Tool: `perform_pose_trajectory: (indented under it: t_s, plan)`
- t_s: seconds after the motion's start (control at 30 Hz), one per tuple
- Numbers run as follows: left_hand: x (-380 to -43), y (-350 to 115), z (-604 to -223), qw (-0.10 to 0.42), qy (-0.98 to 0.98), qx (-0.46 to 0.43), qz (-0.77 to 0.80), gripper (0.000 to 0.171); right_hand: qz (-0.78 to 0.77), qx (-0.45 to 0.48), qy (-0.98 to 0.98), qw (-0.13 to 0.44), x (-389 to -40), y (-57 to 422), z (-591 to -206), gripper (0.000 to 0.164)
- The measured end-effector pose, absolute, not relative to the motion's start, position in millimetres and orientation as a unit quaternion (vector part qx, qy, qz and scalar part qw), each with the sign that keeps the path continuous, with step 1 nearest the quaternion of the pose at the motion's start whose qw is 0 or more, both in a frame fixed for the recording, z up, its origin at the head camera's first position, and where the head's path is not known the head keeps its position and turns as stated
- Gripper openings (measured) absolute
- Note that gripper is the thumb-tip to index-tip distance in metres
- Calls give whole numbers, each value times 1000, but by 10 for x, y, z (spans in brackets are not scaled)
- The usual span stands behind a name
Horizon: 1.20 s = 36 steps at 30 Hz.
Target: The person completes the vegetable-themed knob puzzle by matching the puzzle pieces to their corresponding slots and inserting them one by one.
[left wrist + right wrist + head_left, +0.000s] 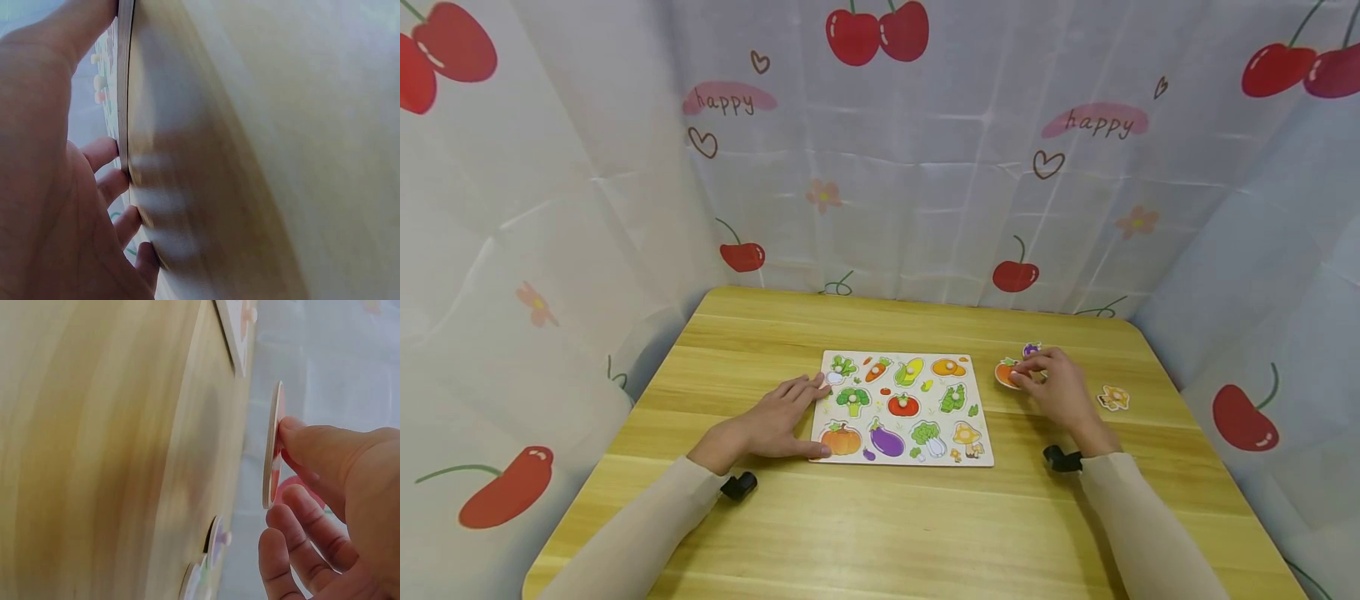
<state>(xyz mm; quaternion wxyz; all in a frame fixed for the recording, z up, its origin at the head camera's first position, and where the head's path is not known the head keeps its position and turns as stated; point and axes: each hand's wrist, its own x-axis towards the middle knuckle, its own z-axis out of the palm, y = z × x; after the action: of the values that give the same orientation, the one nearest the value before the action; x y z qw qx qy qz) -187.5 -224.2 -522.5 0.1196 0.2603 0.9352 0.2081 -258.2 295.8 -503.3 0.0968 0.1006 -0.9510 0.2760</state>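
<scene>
A wooden vegetable puzzle board [865, 389] lies on the table, with its upper rows holding knobbed pieces, a tomato piece [903, 406] among them. My left hand [775, 421] rests along its left edge, thumb at the lower corner and fingers spread by the upper side. Between thumb and fingertips, my right hand [1063, 392] pinches an orange pumpkin puzzle piece [1006, 373] to the right of the board. In the right wrist view this pumpkin piece [273, 450] is tilted on edge, raised off the tabletop. The printed pumpkin picture [840, 440] shows at the board's lower left.
Behind the right hand lies a purple eggplant piece [1032, 350], with another piece beside it mostly hidden. A mushroom piece [1113, 397] lies farther right. Around the wooden table [880, 525] hangs a white curtain [917, 217] with cherry prints.
</scene>
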Motion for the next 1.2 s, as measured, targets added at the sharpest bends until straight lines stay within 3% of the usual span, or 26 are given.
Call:
perform_pose_trajectory:
  t_s: [1.2]
  plan:
    - [-1899,-2259,-5264,117,934,267,207,117,278,245,-923,103,-2320,1908,-4988,11]
